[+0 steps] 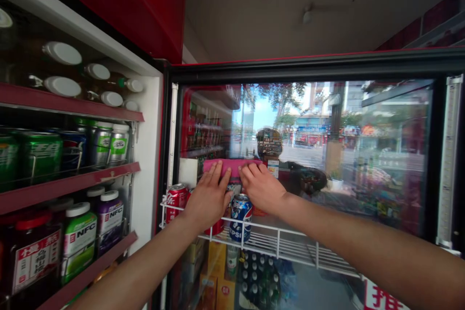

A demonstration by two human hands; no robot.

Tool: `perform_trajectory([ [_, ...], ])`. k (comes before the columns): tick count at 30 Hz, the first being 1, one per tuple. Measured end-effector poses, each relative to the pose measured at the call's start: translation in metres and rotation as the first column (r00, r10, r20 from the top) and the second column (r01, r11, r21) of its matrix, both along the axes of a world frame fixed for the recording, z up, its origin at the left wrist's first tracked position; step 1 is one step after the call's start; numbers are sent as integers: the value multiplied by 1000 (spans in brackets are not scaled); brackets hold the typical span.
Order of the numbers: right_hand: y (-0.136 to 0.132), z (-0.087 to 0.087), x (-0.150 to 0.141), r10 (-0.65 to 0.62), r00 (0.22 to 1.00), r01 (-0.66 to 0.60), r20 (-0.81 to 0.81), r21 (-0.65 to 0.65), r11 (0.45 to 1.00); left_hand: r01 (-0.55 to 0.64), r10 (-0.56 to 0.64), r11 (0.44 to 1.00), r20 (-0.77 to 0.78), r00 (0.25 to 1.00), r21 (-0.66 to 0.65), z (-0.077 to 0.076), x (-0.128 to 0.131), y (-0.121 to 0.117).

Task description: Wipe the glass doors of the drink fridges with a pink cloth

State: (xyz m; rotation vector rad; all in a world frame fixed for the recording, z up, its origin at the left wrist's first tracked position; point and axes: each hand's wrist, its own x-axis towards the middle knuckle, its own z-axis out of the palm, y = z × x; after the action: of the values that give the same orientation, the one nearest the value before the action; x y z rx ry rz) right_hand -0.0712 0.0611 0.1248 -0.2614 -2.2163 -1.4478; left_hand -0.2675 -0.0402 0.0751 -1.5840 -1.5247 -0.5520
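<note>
Juice bottles (80,240) and cans line the cooler's shelves at left. On its open glass door (363,155), the left hand (209,198) and right hand (262,188) press flat, fingers spread, on a pink cloth (230,164) above a red can (177,198) and Pepsi can (240,223) in the door rack (290,247). Wiping appears under way; the next stroke likely needs steady pressure, clearing the cans.

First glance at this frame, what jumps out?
Both hands pressed flat on a pink cloth against the inside of the open fridge door's glass: left hand and right hand side by side. Just below them, a blue Pepsi can and a red can stand in the white wire door rack. Bottles and cans fill the red-edged shelves at left.
</note>
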Motion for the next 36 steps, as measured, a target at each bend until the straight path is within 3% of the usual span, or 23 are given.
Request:
perform_trajectory([
  [2, 3, 11, -6, -8, 1000, 8, -5, 63, 998, -10, 10, 1000, -21, 1000, 19, 10, -9, 4],
  [4, 4, 31, -14, -25, 999, 30, -47, 112, 993, -25, 26, 999, -42, 999, 40, 31, -20, 8],
  [12, -8, 147, -60, -92, 961, 124, -262, 110, 986, -59, 62, 991, -18, 998, 118, 161, -47, 17],
  [16, -4, 185, -75, -45, 938, 85, -343, 102, 991, -86, 88, 983, -7, 996, 164, 214, -50, 17],
  [19, 0, 202, -83, -16, 915, 66, -403, 111, 992, -58, 61, 981, -10, 998, 187, 238, -54, 16],
  [22, 1, 208, -88, 31, 894, 17, -446, 105, 994, -5, 14, 983, -43, 999, 183, 243, -60, 16],
  [25, 1, 201, -87, 44, 904, -4, -425, 94, 996, 28, -21, 979, -37, 999, 200, 231, -64, 18],
  [36, 10, 121, -76, 66, 956, -51, -287, 61, 997, 71, -75, 975, 10, 997, 210, 139, -74, 18],
])
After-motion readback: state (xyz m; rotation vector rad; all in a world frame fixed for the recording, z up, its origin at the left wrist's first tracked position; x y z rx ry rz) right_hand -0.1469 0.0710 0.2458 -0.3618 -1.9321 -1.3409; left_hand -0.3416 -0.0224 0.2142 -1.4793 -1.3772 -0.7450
